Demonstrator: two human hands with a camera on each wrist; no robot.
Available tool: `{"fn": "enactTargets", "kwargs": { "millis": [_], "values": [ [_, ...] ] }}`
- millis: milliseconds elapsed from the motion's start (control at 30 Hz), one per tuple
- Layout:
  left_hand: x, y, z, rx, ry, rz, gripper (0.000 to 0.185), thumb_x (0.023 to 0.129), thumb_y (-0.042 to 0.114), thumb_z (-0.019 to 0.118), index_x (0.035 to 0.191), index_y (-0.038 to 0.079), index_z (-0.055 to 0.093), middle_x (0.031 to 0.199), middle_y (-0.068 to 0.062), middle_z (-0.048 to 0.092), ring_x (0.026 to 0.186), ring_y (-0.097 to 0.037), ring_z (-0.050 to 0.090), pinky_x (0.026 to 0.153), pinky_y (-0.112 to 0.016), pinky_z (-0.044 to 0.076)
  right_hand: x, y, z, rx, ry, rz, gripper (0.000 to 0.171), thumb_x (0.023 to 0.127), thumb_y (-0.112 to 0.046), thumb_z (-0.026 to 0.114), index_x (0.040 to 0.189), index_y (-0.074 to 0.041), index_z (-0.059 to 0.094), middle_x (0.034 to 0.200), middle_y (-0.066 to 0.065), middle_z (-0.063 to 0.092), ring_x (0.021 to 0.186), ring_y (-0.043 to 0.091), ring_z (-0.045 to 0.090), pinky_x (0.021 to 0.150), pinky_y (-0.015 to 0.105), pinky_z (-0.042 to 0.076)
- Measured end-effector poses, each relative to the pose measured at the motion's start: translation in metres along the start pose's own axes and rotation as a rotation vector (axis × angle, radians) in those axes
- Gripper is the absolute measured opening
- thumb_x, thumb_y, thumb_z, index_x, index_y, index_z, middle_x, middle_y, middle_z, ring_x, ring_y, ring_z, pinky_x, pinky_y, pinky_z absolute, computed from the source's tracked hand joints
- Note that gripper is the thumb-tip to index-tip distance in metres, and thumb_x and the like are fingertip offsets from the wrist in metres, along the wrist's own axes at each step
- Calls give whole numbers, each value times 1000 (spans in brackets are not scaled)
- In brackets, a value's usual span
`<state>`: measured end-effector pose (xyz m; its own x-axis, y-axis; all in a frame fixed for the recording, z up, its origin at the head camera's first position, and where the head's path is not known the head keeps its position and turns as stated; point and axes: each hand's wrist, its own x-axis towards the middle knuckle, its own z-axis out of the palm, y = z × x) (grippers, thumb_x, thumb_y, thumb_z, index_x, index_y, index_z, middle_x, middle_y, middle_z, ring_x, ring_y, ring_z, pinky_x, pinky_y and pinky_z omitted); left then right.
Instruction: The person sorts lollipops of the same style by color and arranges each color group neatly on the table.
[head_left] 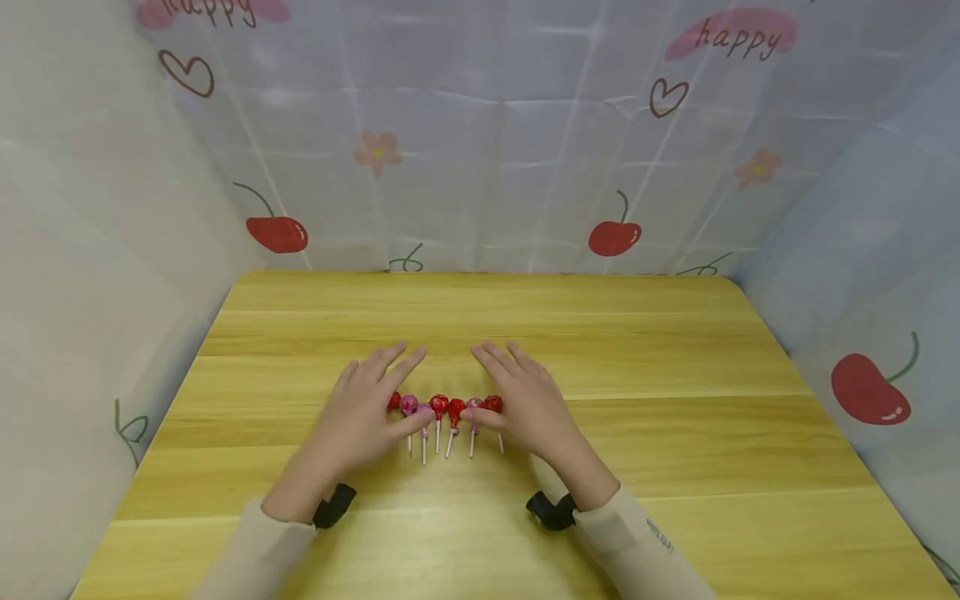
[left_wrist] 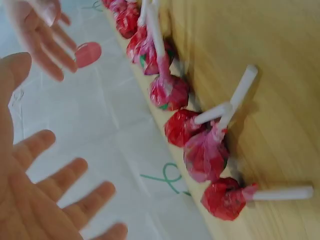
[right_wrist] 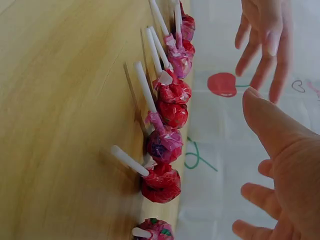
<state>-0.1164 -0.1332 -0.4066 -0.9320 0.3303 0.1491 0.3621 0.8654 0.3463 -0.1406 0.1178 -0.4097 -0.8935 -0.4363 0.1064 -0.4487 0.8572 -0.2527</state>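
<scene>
A row of lollipops [head_left: 442,410] is seen lying on the tabletop [head_left: 675,433]. The left hand [head_left: 367,408] is spread flat at the row's left end, the right hand [head_left: 521,400] at its right end; nothing is grasped.

A row of wrapped lollipops [head_left: 442,410] is laid on the wooden counter [head_left: 675,350], sticks pointed toward its near edge.
</scene>
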Motion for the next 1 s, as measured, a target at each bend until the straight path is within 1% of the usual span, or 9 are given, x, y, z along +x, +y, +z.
{"fn": "enactTargets", "kwargs": {
  "millis": [67, 167, 233, 367, 567, 700, 800, 933, 1000],
  "values": [
    [0, -4, -3, -65, 10, 15, 81, 88, 56, 68, 156, 29, 32, 159, -7, 36, 144, -36, 37, 112, -65, 27, 2, 1, 2, 53, 7, -13, 87, 83, -57, 72, 155, -23, 35, 159, 0, 40, 147, 36, 33, 112, 60, 33],
    [-1, -9, -8, -122, 24, 24, 84, 86, 51, 73, 155, 26, 34, 157, -7, 40, 142, -34, 40, 108, -66, 32, 4, 2, 4, 119, 20, -28, 83, 85, -52, 72, 154, -22, 38, 157, 0, 42, 147, 34, 35, 112, 60, 33],
    [-1, -12, -11, -145, 31, 25, 85, 84, 50, 75, 155, 25, 35, 156, -8, 41, 141, -34, 41, 108, -67, 32, 6, 2, 4, 153, 24, -34, 81, 85, -51, 72, 153, -23, 39, 157, -1, 43, 146, 32, 36, 113, 59, 33],
    [-2, -17, -17, -178, 25, 1, 85, 84, 47, 77, 154, 24, 36, 155, -7, 42, 141, -34, 40, 109, -67, 30, 9, 3, 4, 202, 22, -47, 79, 86, -51, 72, 153, -22, 40, 156, -1, 43, 147, 31, 35, 114, 58, 31],
    [-3, -30, -21, -233, 12, -20, 86, 82, 43, 80, 154, 24, 36, 156, -6, 41, 142, -36, 38, 110, -66, 30, 17, 0, 2, 284, -1, -59, 82, 82, -46, 78, 152, -23, 41, 154, -1, 46, 145, 28, 37, 116, 53, 31],
    [-5, -41, -25, -295, -15, -61, 87, 81, 42, 81, 154, 25, 36, 157, -5, 40, 144, -36, 36, 110, -64, 32, 27, -5, 4, 379, -44, -79, 80, 82, -40, 80, 151, -25, 42, 153, -3, 46, 143, 23, 40, 115, 47, 35],
    [-7, -51, -27, -352, -38, -99, 88, 80, 42, 82, 153, 26, 37, 157, -4, 40, 145, -35, 35, 111, -62, 32, 35, -10, 7, 447, -75, -102, 75, 84, -36, 79, 149, -22, 45, 151, -3, 49, 141, 22, 43, 114, 44, 37],
    [-9, -64, -28, -409, -73, -136, 81, 82, 38, 81, 151, 24, 42, 155, -3, 42, 143, -35, 38, 111, -61, 34, 48, -20, 13, 483, -106, -137, 68, 86, -37, 77, 145, -18, 51, 147, -2, 53, 139, 21, 47, 112, 43, 39],
    [-10, -70, -28, -418, -100, -148, 75, 84, 34, 80, 149, 22, 45, 153, -5, 45, 140, -36, 41, 109, -60, 35, 55, -25, 16, 469, -130, -150, 64, 87, -38, 75, 144, -19, 52, 147, -2, 54, 138, 20, 48, 112, 42, 39]
  ]
}}
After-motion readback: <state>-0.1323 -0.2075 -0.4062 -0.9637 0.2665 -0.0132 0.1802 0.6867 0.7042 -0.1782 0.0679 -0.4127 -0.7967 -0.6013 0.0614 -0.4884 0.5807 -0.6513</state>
